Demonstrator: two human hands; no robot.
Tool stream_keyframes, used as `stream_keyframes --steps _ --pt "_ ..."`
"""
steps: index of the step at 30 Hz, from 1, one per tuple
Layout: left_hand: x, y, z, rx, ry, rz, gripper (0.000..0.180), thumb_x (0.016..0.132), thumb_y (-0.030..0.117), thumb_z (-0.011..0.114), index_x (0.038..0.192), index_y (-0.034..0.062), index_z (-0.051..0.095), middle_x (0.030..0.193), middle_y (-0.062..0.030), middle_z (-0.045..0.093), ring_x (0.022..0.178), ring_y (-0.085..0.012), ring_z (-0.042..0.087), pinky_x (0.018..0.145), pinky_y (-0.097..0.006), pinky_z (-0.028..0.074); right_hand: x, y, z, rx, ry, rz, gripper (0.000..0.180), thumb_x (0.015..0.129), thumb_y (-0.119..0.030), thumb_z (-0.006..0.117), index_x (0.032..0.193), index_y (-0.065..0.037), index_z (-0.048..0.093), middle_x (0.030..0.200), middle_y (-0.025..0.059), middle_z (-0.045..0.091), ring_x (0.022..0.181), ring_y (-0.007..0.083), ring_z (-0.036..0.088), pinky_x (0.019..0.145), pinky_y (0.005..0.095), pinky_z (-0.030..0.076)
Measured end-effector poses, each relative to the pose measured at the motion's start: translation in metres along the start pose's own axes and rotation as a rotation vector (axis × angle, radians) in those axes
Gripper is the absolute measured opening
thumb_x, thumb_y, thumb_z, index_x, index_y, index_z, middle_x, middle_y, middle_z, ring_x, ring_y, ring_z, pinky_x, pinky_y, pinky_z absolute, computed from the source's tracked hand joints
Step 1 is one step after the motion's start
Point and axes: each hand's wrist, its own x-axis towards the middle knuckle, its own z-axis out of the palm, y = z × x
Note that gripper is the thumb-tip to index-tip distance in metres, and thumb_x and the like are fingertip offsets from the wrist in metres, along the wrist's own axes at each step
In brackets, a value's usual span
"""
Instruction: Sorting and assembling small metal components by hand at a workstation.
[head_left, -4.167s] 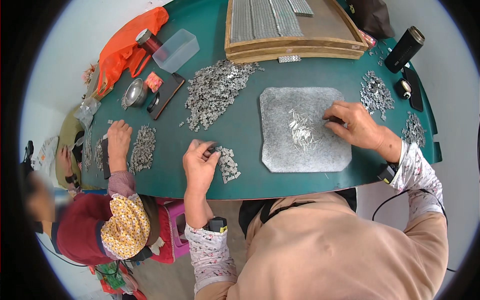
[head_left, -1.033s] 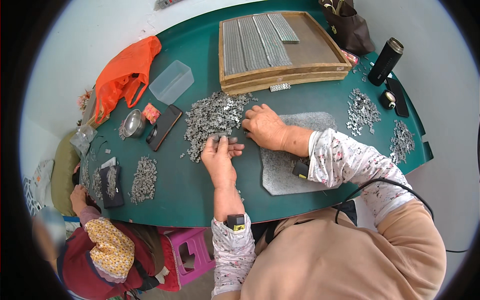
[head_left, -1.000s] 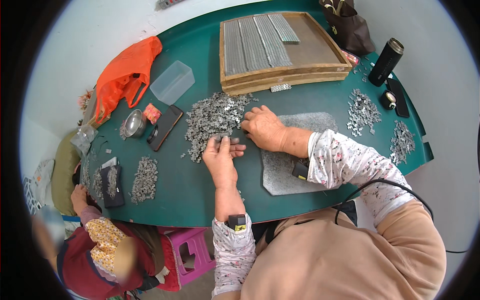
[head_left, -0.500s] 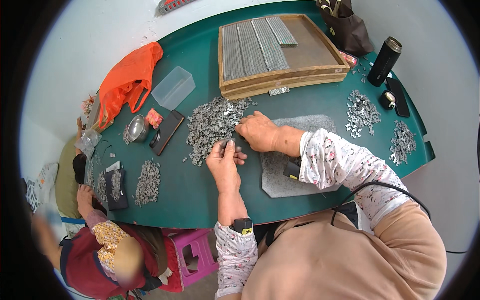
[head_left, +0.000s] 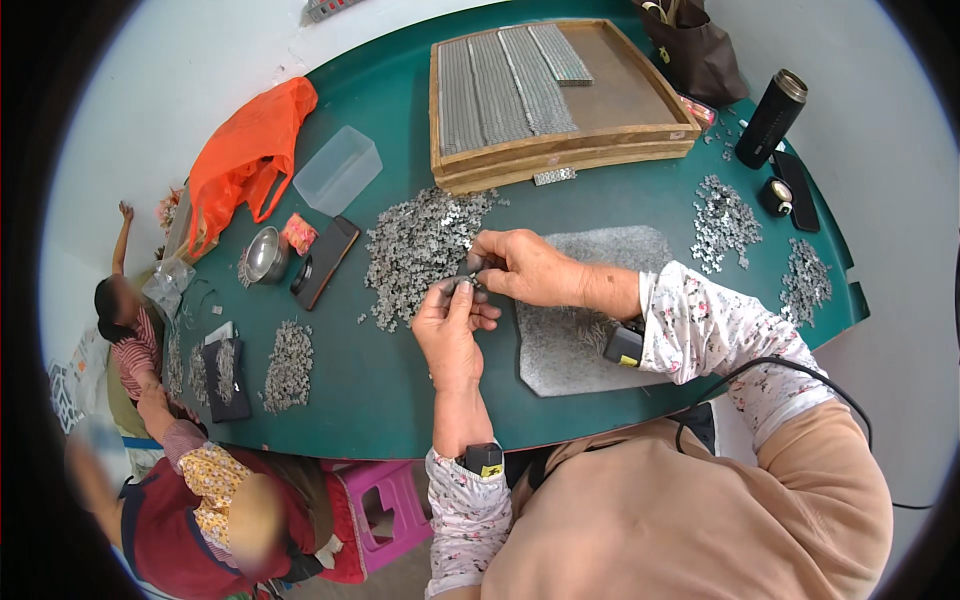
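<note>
Beside the large pile of small silvery metal pieces (head_left: 410, 250), my two hands meet at their fingertips. My left hand (head_left: 452, 335) is closed in a pinch, thumb against the forefinger, on what looks like a small metal piece, mostly hidden. My right hand (head_left: 535, 268) pinches at the same spot, and its fingertips cover whatever they grip. Under the right wrist lies a grey felt pad (head_left: 580, 368) with some loose pieces on it. Beyond the pile, a wooden tray (head_left: 570, 157) holds rows of grey strips (head_left: 490, 90).
A short strip (head_left: 555, 176) lies against the tray. Smaller piles (head_left: 725, 222) sit at right. A black bottle (head_left: 771, 118) stands behind them. On the left are a phone (head_left: 327, 265), metal bowl (head_left: 267, 255), clear box (head_left: 340, 170) and orange bag (head_left: 250, 150). Two people are at left.
My right hand has come from the pile's edge to the left fingertips, its thumb and fingers now pinching there. At far left, a person in a striped top has risen into view with an arm raised.
</note>
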Motion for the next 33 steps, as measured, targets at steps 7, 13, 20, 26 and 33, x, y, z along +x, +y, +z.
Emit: stream_keyframes --steps 7,13,20,26,33 --pt "-0.003 -0.001 0.003 0.025 -0.071 0.026 0.009 0.093 0.005 0.06 0.097 -0.0032 0.062 0.076 -0.0081 0.065 0.056 -0.0146 0.063 0.047 -0.023 0.049 -0.012 -0.003 0.007 0.094 0.093 0.018 0.012 0.085 -0.004 0.062 0.095 0.003 0.058 0.075 0.0068 0.063 0.071 0.0117 0.059 0.065 0.0297 0.05" --pt "-0.002 0.004 -0.004 0.034 -0.023 0.02 0.008 0.093 0.007 0.058 0.095 -0.0006 0.06 0.077 -0.0096 0.065 0.059 -0.0172 0.065 0.05 -0.025 0.05 0.008 0.004 -0.017 -0.092 -0.003 -0.032 0.015 0.081 -0.006 0.065 0.094 0.0 0.066 0.083 0.0121 0.068 0.073 0.0201 0.065 0.068 0.034 0.052" --pt "0.004 0.004 -0.01 -0.081 0.112 0.026 0.01 0.095 0.007 0.055 0.098 -0.0023 0.058 0.081 -0.012 0.066 0.063 -0.0203 0.067 0.053 -0.028 0.053 0.038 0.011 0.006 -0.732 0.045 0.063 0.021 0.079 -0.022 0.068 0.086 -0.002 0.068 0.09 0.0164 0.067 0.089 0.032 0.065 0.079 0.0419 0.052" --pt "0.005 0.006 -0.01 -0.086 0.102 0.028 0.011 0.095 0.007 0.056 0.098 -0.0037 0.058 0.081 -0.0136 0.066 0.064 -0.0219 0.068 0.056 -0.029 0.055 0.043 0.017 0.027 -0.862 0.055 0.014 0.023 0.079 -0.021 0.066 0.091 -0.001 0.067 0.095 0.0177 0.066 0.092 0.0341 0.065 0.08 0.0426 0.052" --pt "0.006 0.006 -0.013 -0.103 0.102 0.002 0.015 0.096 0.009 0.053 0.098 -0.0053 0.057 0.082 -0.0153 0.066 0.066 -0.0234 0.069 0.056 -0.029 0.056 0.038 0.016 0.022 -0.876 -0.106 -0.084 0.021 0.074 -0.011 0.064 0.093 -0.002 0.068 0.097 0.0186 0.066 0.093 0.0325 0.065 0.079 0.0384 0.053"
